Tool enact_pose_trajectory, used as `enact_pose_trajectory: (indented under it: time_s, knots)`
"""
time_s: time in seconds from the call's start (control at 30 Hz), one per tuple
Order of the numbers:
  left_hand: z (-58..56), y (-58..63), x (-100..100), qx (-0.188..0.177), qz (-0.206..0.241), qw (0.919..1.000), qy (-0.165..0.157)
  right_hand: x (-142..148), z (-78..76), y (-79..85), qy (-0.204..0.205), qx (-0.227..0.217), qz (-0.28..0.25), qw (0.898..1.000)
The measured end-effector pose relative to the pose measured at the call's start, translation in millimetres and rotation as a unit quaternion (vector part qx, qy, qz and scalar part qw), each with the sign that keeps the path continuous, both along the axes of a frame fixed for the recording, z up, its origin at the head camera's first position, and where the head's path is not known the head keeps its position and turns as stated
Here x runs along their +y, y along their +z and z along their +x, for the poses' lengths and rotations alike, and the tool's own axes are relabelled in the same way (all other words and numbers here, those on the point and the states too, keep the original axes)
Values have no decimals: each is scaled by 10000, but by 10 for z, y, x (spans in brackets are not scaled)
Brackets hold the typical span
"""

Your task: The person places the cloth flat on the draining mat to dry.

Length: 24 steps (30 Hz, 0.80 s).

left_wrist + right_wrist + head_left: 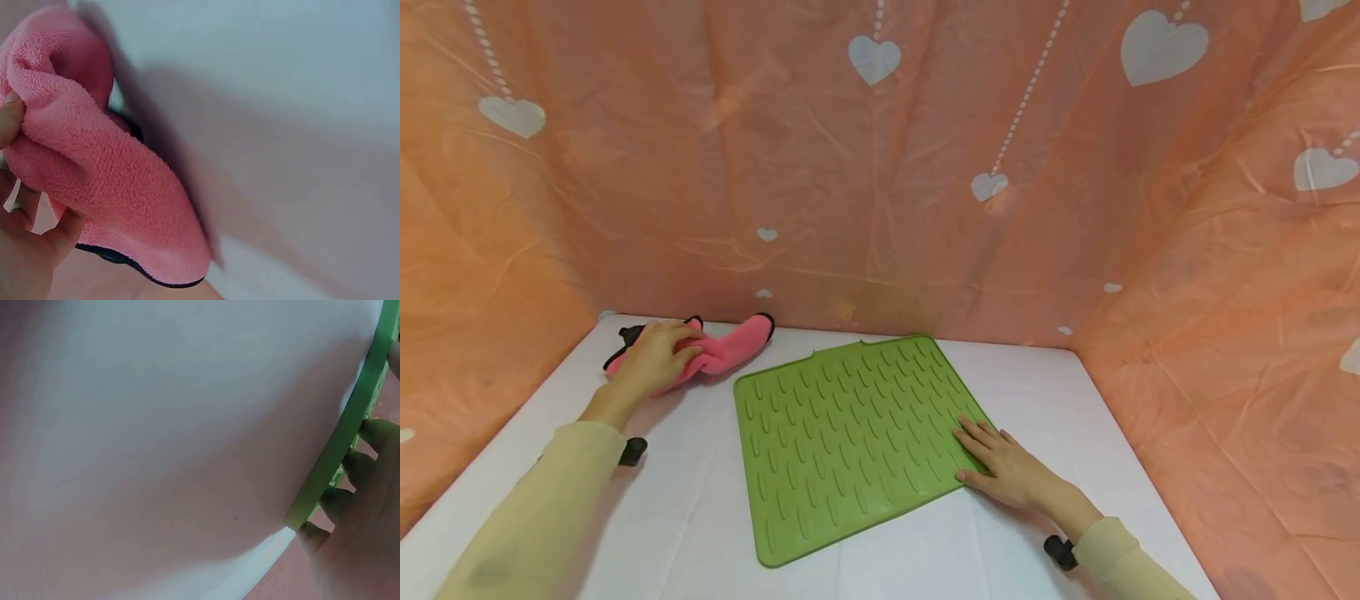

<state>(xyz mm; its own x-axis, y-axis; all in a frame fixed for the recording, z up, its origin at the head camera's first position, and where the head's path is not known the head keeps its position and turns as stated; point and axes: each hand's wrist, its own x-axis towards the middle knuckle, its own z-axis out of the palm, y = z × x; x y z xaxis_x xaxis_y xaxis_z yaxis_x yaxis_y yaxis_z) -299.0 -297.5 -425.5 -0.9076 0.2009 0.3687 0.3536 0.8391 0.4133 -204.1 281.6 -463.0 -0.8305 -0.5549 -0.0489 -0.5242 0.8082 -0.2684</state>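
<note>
At the back left of the table, my left hand [657,357] grips a pink fleecy cloth [739,343] with black edging. The cloth is bunched up, and one end sticks out to the right. In the left wrist view, the thumb and fingers pinch a fold of the plush cloth [125,169]. A green ridged mat [842,433] lies flat in the middle, turned slightly. My right hand [1011,468] rests on its right edge with the fingers spread out. The right wrist view has the fingertips over the mat's green rim [337,437].
The white-covered table [677,517] is enclosed by an orange curtain [880,208] with white hearts at the back and both sides. A small black object [633,452] shows beside the left wrist, and another [1060,552] by the right wrist.
</note>
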Motion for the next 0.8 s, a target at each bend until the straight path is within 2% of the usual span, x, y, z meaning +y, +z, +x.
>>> enact_pose_trajectory:
  time_s: [0.17, 0.33, 0.57, 0.8]
  knots:
    - [42, 138, 39, 423, 408, 9981, 165, 3, 9, 1, -18, -44, -27, 10000]
    - [58, 266, 154, 744, 647, 9951, 76, 7, 17, 7, -19, -66, -40, 10000]
    - [89, 467, 506, 903, 887, 9914, -321, 4, 18, 22, -16, -25, -10, 10000]
    - [102, 532, 917, 1101, 969, 9860, -793, -7, 6, 29, -6, -127, -29, 9999]
